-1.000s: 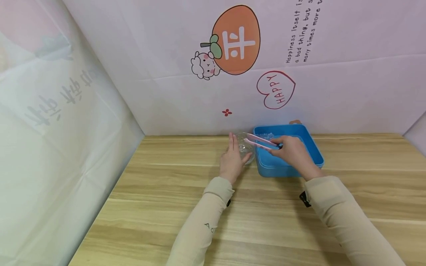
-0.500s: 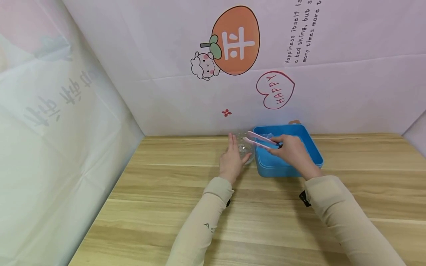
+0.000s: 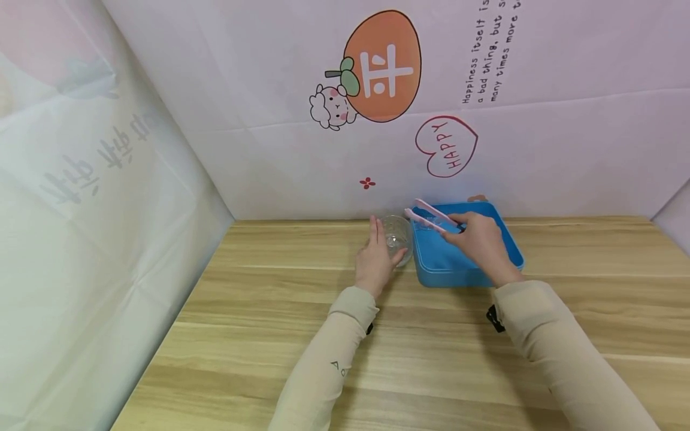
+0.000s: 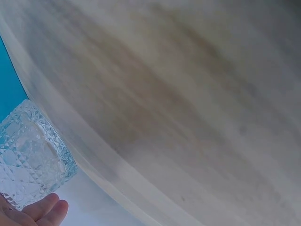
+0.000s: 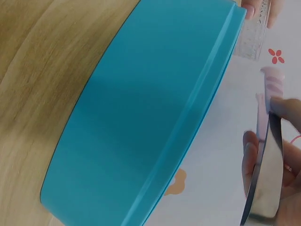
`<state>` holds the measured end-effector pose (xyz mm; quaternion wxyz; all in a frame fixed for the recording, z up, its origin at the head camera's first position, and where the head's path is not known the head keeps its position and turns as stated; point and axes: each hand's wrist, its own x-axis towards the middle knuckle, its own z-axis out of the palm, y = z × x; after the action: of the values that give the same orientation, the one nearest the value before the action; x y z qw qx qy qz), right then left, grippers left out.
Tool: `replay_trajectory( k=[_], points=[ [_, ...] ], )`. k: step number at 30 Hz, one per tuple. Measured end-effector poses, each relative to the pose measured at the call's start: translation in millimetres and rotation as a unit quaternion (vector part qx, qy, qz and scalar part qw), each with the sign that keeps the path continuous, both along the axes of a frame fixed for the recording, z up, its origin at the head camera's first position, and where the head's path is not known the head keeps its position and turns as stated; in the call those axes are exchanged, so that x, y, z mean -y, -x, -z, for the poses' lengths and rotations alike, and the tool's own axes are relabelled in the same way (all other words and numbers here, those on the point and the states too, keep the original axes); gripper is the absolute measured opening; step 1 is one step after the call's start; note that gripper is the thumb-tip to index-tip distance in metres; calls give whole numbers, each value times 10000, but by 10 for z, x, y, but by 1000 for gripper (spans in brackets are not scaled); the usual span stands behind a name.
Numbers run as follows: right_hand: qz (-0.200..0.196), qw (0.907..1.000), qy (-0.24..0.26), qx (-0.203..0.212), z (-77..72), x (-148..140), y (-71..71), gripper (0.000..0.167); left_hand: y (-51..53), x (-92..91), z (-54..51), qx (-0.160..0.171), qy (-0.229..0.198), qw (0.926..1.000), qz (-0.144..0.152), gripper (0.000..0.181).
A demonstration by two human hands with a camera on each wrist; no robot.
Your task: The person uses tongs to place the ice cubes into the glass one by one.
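Observation:
My left hand (image 3: 374, 263) holds a clear patterned glass (image 3: 399, 234) on the wooden table, thumb and fingers around its side; the left wrist view shows the glass (image 4: 35, 155) beside the fingertips. My right hand (image 3: 482, 244) pinches metal tongs with pink tips (image 3: 428, 215), their two tips apart, above the back left corner of the blue container (image 3: 450, 278). Small clear pieces (image 3: 426, 224) lie in that corner, partly behind the tongs. In the right wrist view the tongs (image 5: 268, 174) have nothing visible between their tips.
The blue container stands directly right of the glass. Close behind both rises a white printed sheet (image 3: 291, 173), and another hanging sheet (image 3: 108, 239) borders the table's left side. Wooden tabletop (image 3: 420, 359) extends in front.
The right hand and tongs have moved from over the glass to the right and back, over the container's corner. The left hand and glass have stayed in place.

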<state>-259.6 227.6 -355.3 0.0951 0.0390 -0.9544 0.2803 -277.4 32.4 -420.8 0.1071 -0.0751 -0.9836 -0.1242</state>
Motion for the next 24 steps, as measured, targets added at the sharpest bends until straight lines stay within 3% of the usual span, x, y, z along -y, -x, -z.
replay_trajectory(
  k=[7,15,24],
  points=[
    [441,9990,-106,7,30,-49,23,48,-4,8,-11,87,-140,9999,10,87],
    [512,9963,-117,676,135,-91,79,49,-4,7,-17,169,-142,9998,-23,87],
    [461,9934,-356,984,284,-157,132,47,14,8,11,107,-102,9999,-23,87]
  ],
)
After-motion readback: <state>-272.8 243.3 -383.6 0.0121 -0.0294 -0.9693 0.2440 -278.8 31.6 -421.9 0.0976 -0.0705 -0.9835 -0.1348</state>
